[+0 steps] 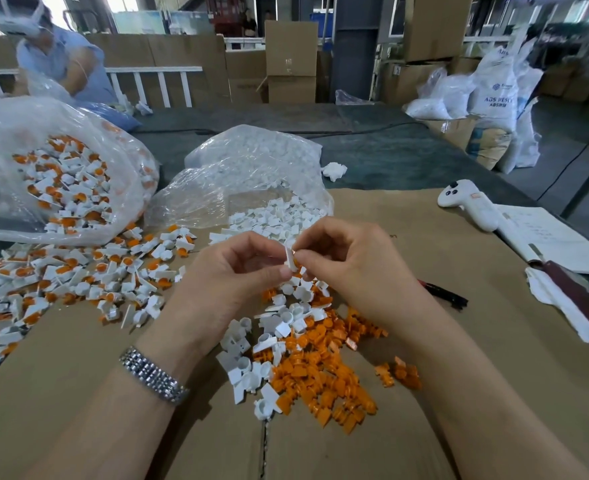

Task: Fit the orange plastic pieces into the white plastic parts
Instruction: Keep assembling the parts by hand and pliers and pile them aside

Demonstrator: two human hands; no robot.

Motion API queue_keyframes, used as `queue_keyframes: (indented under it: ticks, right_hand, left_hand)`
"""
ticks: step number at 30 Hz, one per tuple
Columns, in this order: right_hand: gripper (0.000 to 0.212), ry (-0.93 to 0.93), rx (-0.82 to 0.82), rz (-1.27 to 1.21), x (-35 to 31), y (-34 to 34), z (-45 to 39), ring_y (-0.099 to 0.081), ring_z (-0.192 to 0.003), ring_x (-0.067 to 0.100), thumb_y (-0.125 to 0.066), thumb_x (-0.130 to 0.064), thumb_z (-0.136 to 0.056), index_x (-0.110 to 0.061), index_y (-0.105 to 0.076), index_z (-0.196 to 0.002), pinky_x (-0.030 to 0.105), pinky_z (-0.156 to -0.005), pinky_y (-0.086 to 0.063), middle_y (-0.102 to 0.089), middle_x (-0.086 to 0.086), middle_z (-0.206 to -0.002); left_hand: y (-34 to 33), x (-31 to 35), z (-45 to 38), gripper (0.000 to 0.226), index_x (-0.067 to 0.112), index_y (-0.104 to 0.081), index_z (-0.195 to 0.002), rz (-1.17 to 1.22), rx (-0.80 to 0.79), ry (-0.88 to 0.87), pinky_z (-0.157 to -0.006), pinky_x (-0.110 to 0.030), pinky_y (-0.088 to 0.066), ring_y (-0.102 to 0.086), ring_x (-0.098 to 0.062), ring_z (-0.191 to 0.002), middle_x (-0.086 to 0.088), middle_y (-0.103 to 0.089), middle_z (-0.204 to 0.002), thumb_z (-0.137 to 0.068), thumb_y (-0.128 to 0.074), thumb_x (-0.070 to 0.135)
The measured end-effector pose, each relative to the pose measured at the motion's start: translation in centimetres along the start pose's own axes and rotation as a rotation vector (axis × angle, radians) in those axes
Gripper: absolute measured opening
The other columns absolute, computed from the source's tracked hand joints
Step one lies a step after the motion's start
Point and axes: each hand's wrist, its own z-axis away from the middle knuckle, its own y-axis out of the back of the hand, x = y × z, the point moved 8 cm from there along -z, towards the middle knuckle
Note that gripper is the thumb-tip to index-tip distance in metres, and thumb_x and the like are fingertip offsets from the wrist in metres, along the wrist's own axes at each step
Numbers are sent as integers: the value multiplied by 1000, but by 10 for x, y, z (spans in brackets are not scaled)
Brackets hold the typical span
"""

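- While both hands are raised over the cardboard [78, 393], the left hand [232, 271] and the right hand [346, 268] meet at one white part [290, 259].
- Fingers of both hands are curled and pinch this white part between them. A bit of orange [296, 262] shows just behind it, by the right fingertips.
- Right under the hands lies a pile of loose orange pieces [321, 372], with loose white parts [251, 358] mixed in on its left side.
- Far to the left lies a heap of finished parts [78, 271], white with orange inside. It spills from a clear bag [43, 161].
- Behind the hands, another clear bag [251, 174] holds more white parts.
- One white sack [494, 88] at the back right has blue writing that reads "ABS RESIN". The other words are too small to read.
- A silver watch [152, 375] is on the left wrist.
- To the right lie a white controller [470, 206] and a notebook [549, 237].
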Motion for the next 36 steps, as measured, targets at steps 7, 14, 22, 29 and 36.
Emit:
queue_keyframes:
  ticks: [7, 14, 22, 29, 36]
  right_hand:
    - [19, 18, -117, -123, -6, 1, 3, -73, -93, 8, -72, -11, -92, -18, -73, -110, 27, -91, -58, -76, -2, -98]
    - [18, 92, -72, -36, -13, 3, 4, -74, -83, 10, -77, -18, -86, -16, -69, -102, 34, -81, -62, -75, -2, -88]
    - [20, 130, -31, -53, -14, 2, 4, -74, -83, 10, -77, -17, -87, -14, -71, -106, 32, -82, -61, -75, -3, -88]
    - [19, 178, 42, 29, -17, 2, 4, -73, -81, 6, -77, -19, -88, -17, -72, -106, 28, -78, -61, -73, -7, -87]
    - [19, 241, 94, 155, -22, 2, 5, -69, -84, 6, -76, -20, -90, -17, -71, -108, 24, -78, -57, -71, -9, -88]
  left_hand:
    - [-4, 3, 2, 31, 14, -82, -95, 279, -65, 37, -85, -24, -59, -75, -27, -102, -15, -78, -104, -64, -84, 14]
    - [-2, 10, 3, 31, 14, -82, -94, 252, -22, -8, -82, -23, -59, -76, -24, -97, -13, -79, -100, -63, -85, 18]
    - [1, 14, 3, 32, 19, -84, -93, 248, -1, -53, -82, -23, -59, -77, -23, -97, -12, -79, -100, -62, -86, 23]
    - [5, 9, 1, 28, 14, -81, -92, 267, 52, -58, -88, -32, -60, -75, -30, -102, -16, -78, -104, -66, -90, 19]
    - [2, 5, -1, 18, 9, -80, -85, 377, 46, -9, -85, -28, -60, -76, -26, -97, -14, -78, -100, -72, -84, 20]
